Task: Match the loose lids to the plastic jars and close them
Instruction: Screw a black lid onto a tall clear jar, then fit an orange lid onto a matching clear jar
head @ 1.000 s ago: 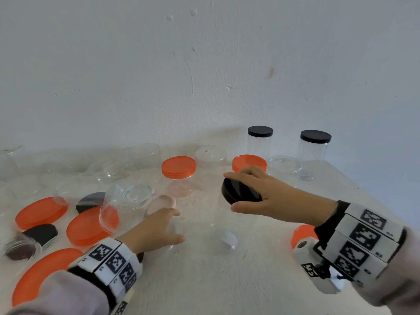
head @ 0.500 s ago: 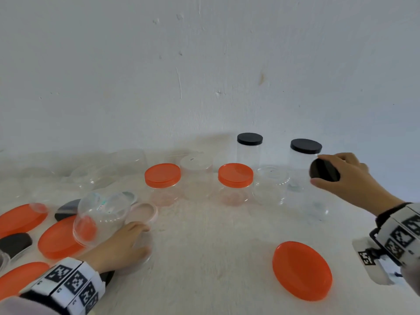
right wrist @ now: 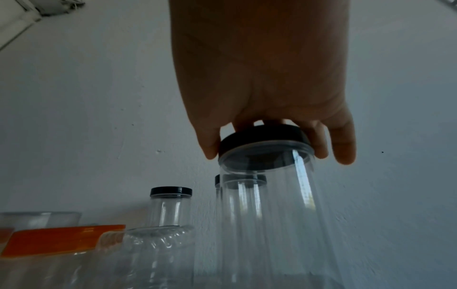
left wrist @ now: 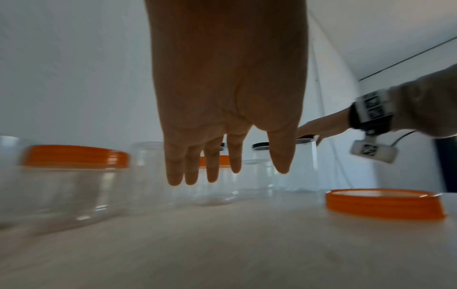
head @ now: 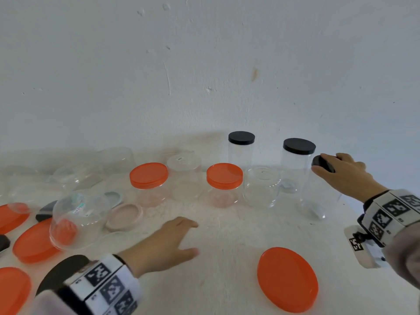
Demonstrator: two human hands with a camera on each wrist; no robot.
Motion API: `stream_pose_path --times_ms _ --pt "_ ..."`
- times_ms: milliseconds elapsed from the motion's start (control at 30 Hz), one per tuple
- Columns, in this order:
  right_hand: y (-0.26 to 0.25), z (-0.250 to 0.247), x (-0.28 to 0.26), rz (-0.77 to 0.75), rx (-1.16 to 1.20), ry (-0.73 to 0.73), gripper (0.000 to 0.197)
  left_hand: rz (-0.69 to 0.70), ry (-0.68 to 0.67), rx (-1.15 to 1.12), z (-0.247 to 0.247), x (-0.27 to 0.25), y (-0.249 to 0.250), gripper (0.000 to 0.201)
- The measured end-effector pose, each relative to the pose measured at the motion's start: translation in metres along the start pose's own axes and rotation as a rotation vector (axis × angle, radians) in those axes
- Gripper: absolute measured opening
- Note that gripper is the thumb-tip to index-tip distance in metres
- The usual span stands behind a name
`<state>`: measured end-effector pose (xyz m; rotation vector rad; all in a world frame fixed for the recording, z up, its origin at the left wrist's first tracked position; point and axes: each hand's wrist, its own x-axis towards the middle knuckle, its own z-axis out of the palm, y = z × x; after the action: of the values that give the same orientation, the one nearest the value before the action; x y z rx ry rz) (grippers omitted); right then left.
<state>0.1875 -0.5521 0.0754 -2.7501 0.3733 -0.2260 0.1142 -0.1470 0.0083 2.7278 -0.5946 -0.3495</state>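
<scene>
My right hand grips the black lid on a tall clear jar at the far right of the table. In the right wrist view the right hand has thumb and fingers curled round the black lid, which sits on the jar's mouth. My left hand hovers open over the middle of the table and holds nothing. The left hand has straight fingers in the left wrist view. A loose orange lid lies in front of me to the right.
Two tall black-lidded jars stand by the wall. Two orange-lidded jars and clear-lidded ones stand mid-table. A clear jar lies tipped at the left, beside a pink lid and several loose orange lids.
My right hand carried the black-lidded jar from the table's middle to the far right, beside the other black-lidded jars. My left hand left the tipped jar's side and moved right, fingers straight.
</scene>
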Motion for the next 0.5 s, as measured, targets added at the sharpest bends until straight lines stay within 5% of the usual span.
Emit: stream_pose_path --times_ms 267,400,500 --pt "-0.015 0.000 0.006 -0.005 -0.127 0.011 0.023 0.318 -0.262 -0.009 0.033 0.048 0.113 0.077" --pt "-0.033 0.007 0.006 -0.299 -0.131 0.201 0.048 0.415 -0.342 0.069 0.048 0.059 0.130 0.089" --pt "-0.056 0.021 0.008 -0.459 -0.040 0.109 0.058 0.432 -0.359 0.095 0.052 0.065 0.134 0.088"
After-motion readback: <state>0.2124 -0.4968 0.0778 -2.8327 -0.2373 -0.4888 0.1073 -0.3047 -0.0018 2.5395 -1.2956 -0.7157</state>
